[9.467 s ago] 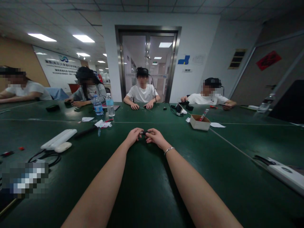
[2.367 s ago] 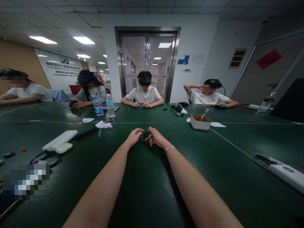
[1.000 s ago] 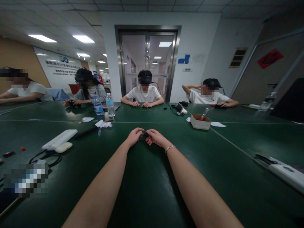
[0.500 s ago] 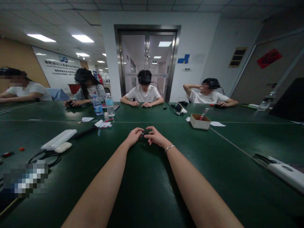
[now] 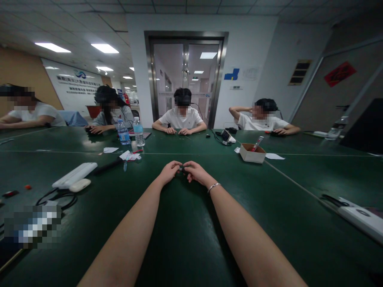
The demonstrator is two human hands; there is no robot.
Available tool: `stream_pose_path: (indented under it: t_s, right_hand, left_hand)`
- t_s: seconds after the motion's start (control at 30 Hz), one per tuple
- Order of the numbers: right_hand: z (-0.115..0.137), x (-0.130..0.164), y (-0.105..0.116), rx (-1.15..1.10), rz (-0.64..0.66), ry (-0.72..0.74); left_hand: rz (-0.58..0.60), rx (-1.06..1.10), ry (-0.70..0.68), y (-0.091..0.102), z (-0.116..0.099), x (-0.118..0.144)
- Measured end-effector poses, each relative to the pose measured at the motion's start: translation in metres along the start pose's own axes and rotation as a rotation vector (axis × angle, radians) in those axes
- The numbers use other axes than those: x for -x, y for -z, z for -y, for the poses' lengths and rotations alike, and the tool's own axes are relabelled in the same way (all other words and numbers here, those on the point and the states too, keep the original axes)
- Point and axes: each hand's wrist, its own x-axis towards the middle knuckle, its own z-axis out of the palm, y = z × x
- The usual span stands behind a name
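Small black object (image 5: 181,170) with a paler, silvery end sits between your two hands in the head view, straight ahead of you, over the green table (image 5: 185,227). Your left hand (image 5: 168,172) pinches it at the silvery end, while your right hand (image 5: 196,173), with a silver bracelet (image 5: 214,186) at the wrist, grips the dark end between thumb and forefinger; no marking on it is large enough for you to read. Ahead and to your left stand two bottles, one with a blue label (image 5: 123,137) and one with a paler blue band (image 5: 138,129), their print too small to make out. Loose papers (image 5: 130,156) lie nearer you, and a white device (image 5: 75,175) is farther left. Ahead to your right, an open box (image 5: 251,156) holds a red-tipped tube (image 5: 257,143). Across the table sit four co-workers wearing dark headgear. Behind them, a white signboard (image 5: 78,81) carries a blue wave-like logo above rows of dark Chinese characters, too blurred to read in full. The glass doors (image 5: 169,95) bear a band of tiny lettering, and a red diamond-shaped paper (image 5: 340,73) at far right shows one large dark character.
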Motion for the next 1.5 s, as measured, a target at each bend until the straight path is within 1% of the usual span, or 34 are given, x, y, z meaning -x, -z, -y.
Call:
stream_pose_path:
  t_s: [0.2, 0.27, 0.33, 0.47, 0.57, 0.67, 0.77, 0.87, 0.93, 1.0, 1.07, 1.13, 1.23, 1.27, 1.3, 1.33, 1.37, 1.43, 1.47, 1.5]
  right_hand:
    - [-0.002, 0.001, 0.002, 0.0, 0.052, 0.077]
    - [-0.002, 0.002, 0.002, -0.009, 0.07, 0.09]
    - [-0.001, 0.003, 0.002, -0.026, 0.077, 0.09]
    - [0.001, 0.005, 0.001, -0.049, 0.069, 0.071]
    - [0.001, 0.004, -0.001, -0.015, 0.065, 0.044]
    - [-0.002, 0.002, -0.002, 0.1, 0.038, 0.044]
    - [-0.005, 0.001, -0.004, 0.269, -0.021, 0.096]
    - [-0.006, 0.003, -0.008, 0.448, -0.113, 0.186]
    - [-0.007, 0.006, -0.012, 0.558, -0.174, 0.269]
    - [-0.006, 0.009, -0.016, 0.613, -0.215, 0.314]
    - [-0.004, 0.013, -0.019, 0.63, -0.223, 0.306]
    - [0.005, 0.021, -0.019, 0.654, -0.167, 0.271]
    - [0.032, 0.046, -0.009, 0.728, 0.005, 0.21]
    - [0.045, 0.06, -0.003, 0.758, 0.055, 0.223]
    - [0.058, 0.078, 0.005, 0.794, 0.077, 0.258]
    - [0.071, 0.098, 0.015, 0.824, 0.075, 0.298]
    - [0.084, 0.122, 0.028, 0.857, 0.069, 0.3]
    - [0.103, 0.177, 0.059, 0.909, 0.016, 0.217]
    - [0.108, 0.207, 0.079, 0.921, -0.048, 0.161]
    - [0.11, 0.238, 0.099, 0.927, -0.147, 0.114]
  left_hand:
    - [0.04, -0.088, -0.063, 0.003, 0.0, 0.002]
    - [0.035, -0.09, -0.077, 0.002, 0.0, 0.002]
    - [0.026, -0.054, -0.059, 0.001, -0.001, 0.002]
    - [0.034, 0.036, 0.026, -0.001, -0.005, 0.002]
    - [0.032, 0.055, 0.011, -0.002, -0.006, 0.002]
    - [-0.005, 0.069, -0.022, 0.0, -0.005, 0.002]
    - [-0.029, 0.072, -0.027, 0.001, -0.004, 0.003]
    - [-0.016, 0.049, -0.055, -0.001, -0.006, 0.006]
    - [-0.013, 0.021, -0.085, -0.006, -0.009, 0.008]
    - [-0.02, -0.01, -0.09, -0.013, -0.011, 0.009]
    - [-0.018, -0.032, -0.068, -0.02, -0.013, 0.011]
    - [0.007, -0.032, -0.051, -0.022, -0.016, 0.016]
    - [0.091, -0.001, -0.035, -0.012, -0.023, 0.034]
    - [0.127, 0.001, -0.02, -0.006, -0.026, 0.043]
    - [0.164, -0.006, 0.002, 0.002, -0.028, 0.054]
    - [0.191, -0.02, 0.029, 0.011, -0.031, 0.067]
    - [0.213, -0.034, 0.056, 0.021, -0.034, 0.08]
    - [0.232, -0.056, 0.113, 0.041, -0.039, 0.107]
    - [0.244, -0.056, 0.143, 0.052, -0.042, 0.121]
    - [0.261, -0.05, 0.175, 0.062, -0.046, 0.135]
